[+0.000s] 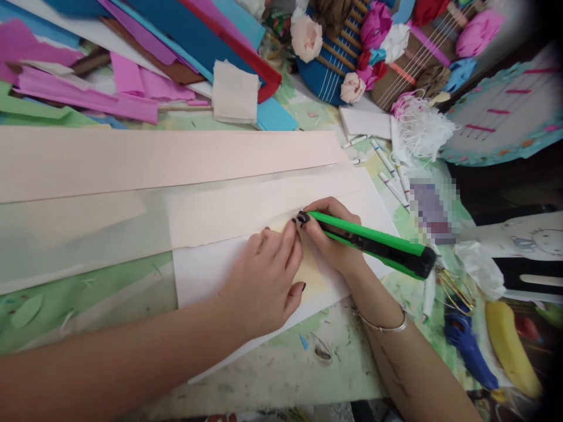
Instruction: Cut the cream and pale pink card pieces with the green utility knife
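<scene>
My right hand (331, 240) is closed round a green and black utility knife (373, 243), whose tip rests on a white sheet of paper (211, 269) near a pale yellow patch. My left hand (268, 275) lies flat on that sheet just left of the knife tip, fingers stretched out and pressing the paper down. A long pale pink paper strip (167, 158) lies across the table behind the sheet. A thin bracelet circles my right wrist.
Coloured paper sheets (132, 64) pile up at the back left. Paper flowers on a blue guitar-shaped craft (343, 53) stand at the back. Markers (389, 173) lie to the right, with a blue glue gun (468, 346) and a yellow banana-shaped thing (510, 346) at lower right.
</scene>
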The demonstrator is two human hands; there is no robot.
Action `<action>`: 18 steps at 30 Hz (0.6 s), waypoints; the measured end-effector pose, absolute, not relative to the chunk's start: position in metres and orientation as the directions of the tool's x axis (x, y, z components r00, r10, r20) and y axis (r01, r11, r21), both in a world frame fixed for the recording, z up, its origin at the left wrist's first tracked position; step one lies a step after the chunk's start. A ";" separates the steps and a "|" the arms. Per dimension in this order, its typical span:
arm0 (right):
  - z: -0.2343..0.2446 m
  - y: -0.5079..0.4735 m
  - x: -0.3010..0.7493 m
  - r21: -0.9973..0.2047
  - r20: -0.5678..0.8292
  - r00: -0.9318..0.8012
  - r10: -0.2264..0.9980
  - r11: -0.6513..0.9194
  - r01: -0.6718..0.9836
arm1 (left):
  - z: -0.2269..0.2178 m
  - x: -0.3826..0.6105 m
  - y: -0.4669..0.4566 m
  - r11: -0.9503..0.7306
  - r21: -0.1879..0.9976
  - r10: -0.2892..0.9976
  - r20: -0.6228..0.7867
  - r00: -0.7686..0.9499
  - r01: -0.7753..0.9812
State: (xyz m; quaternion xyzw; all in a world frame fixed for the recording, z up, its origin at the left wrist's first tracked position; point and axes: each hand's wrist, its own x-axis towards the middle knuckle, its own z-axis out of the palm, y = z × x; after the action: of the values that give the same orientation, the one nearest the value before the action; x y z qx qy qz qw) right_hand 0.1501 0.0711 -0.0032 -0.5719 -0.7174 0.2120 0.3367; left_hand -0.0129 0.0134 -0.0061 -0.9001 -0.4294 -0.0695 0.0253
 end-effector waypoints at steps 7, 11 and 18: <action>-0.003 0.071 0.149 -0.695 0.237 -0.108 0.966 0.246 0.675 | -0.005 -0.013 0.015 -0.633 0.021 0.768 0.139 0.625 0.774; -0.002 0.071 0.149 -0.697 0.237 -0.107 0.966 0.245 0.674 | -0.004 -0.013 0.014 -0.632 0.023 0.770 0.132 0.625 0.774; -0.004 0.070 0.150 -0.690 0.251 -0.116 0.961 0.261 0.675 | -0.005 -0.013 0.013 -0.629 0.017 0.772 0.126 0.622 0.777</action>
State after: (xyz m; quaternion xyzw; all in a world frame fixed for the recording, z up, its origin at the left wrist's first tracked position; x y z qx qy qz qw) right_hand 0.1500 0.0700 -0.0040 -0.5706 -0.7170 0.2093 0.3414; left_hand -0.0134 0.0131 -0.0047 -0.9005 -0.4302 -0.0606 0.0192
